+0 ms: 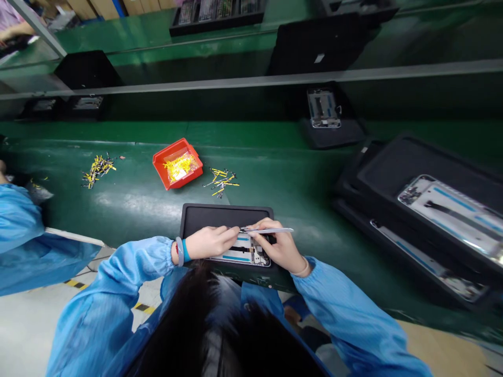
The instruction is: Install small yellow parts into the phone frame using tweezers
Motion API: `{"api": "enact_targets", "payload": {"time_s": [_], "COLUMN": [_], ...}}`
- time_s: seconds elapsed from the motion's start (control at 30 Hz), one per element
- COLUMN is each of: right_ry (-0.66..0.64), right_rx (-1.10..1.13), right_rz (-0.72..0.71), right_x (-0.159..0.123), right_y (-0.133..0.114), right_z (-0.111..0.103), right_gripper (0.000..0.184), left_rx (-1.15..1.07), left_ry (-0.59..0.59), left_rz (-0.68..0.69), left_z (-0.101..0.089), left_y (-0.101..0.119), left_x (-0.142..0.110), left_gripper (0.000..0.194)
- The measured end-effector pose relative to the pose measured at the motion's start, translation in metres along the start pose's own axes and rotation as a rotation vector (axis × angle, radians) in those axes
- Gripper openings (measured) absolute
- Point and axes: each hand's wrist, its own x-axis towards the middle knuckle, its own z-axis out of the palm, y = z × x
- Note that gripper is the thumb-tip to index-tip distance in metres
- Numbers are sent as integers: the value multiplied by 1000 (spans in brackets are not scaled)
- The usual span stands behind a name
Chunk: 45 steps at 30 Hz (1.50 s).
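Observation:
A black tray lies at the near edge of the green bench and holds an open phone frame with blue strips. My left hand, a blue band on its wrist, rests over the frame with its fingers pinched together at the frame's top edge; what they hold is too small to name. My right hand is closed around silver tweezers, whose points meet the left fingertips. My dark hair hides the tray's near side.
A red bin of yellow parts stands behind the tray, with loose yellow parts beside it and another pile farther left. Stacked black trays with phone frames fill the right. Another tray sits at the back. A neighbour's blue sleeve is at left.

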Motion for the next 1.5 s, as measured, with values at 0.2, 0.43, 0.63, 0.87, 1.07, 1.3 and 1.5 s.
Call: {"api": "enact_targets", "payload": {"time_s": [0.2,0.43,0.63,0.87,1.07,1.3,1.5], "right_ry": [28,13,7,-12,-30,16,191], "right_rx": [32,29,-10,-5,-35,9,63], "right_rz": [19,-27,-19,12,-27,-88,-100], "right_x": [-2,-1,0,0,4,2,-2], "right_y": [1,0,0,2,-1,-4,-5], "right_z": [-1,-1,-2,-3,-4,-1,-1], "right_gripper": [18,14,17,16,15,10,14], "left_rx": [-42,-64,-141,-133,-107,-112,-121], "left_ry": [-5,-3,18,47,72,75,120], "left_rz": [-46,-55,-105,-95,-91,-91,-98], "left_z": [0,0,4,4,1,0,1], "left_y": [-3,-5,-7,-8,-6,-6,-5], "left_x": [2,2,0,1,4,6,8], "left_gripper": [23,25,23,24,25,23,25]}}
